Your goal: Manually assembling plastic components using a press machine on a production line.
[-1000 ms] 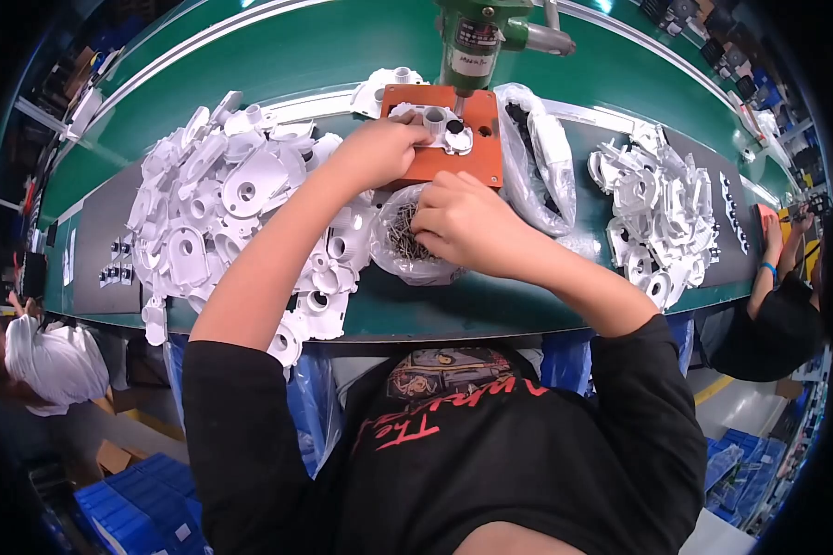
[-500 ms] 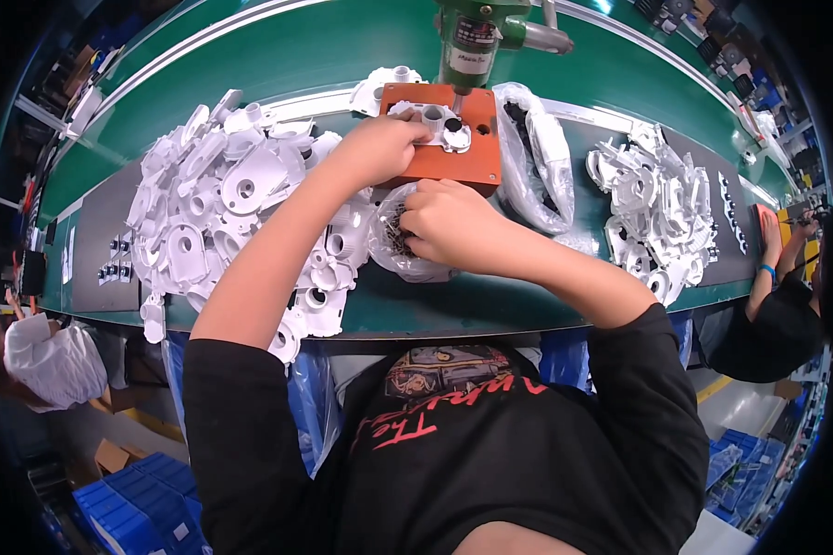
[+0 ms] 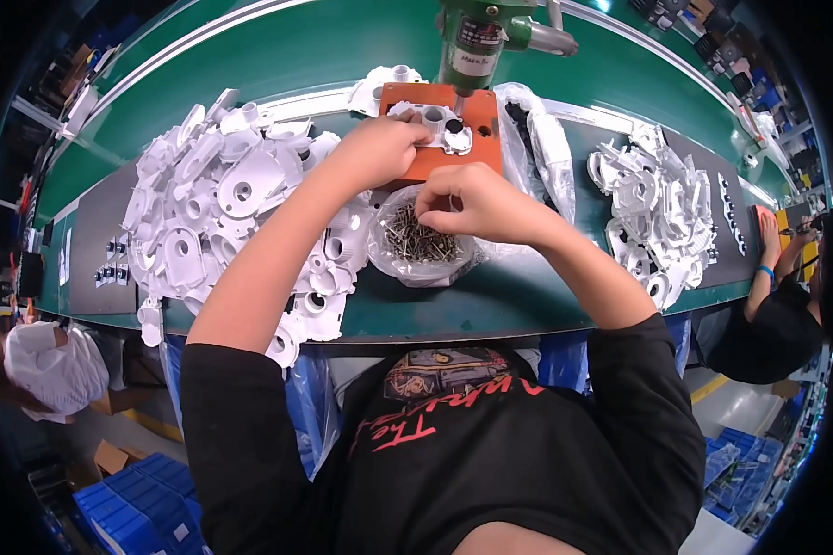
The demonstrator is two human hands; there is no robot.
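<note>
On an orange block (image 3: 440,168) sits a white plastic part (image 3: 434,117) with a round tube and a black round piece (image 3: 453,127) in it. My left hand (image 3: 389,148) rests at the part's left side, its fingers curled onto it and hiding some of it. Just above a clear plastic bag (image 3: 407,270) full of small metal screws (image 3: 421,239), my right hand (image 3: 472,202) has thumb and fingertips drawn together. Whatever lies between those fingertips is too small to make out. A green drill-like machine (image 3: 472,60) stands over the block's far edge.
A large heap of white plastic parts (image 3: 190,208) lies left, a smaller heap (image 3: 652,203) right. Beside the block is a clear bag with black pieces (image 3: 551,153). Small dark pieces (image 3: 113,264) sit on a mat at far left. A co-worker (image 3: 764,314) works at right.
My right hand has shifted to the right and slightly up out of the bag, uncovering the screws. My left hand stays on the white part.
</note>
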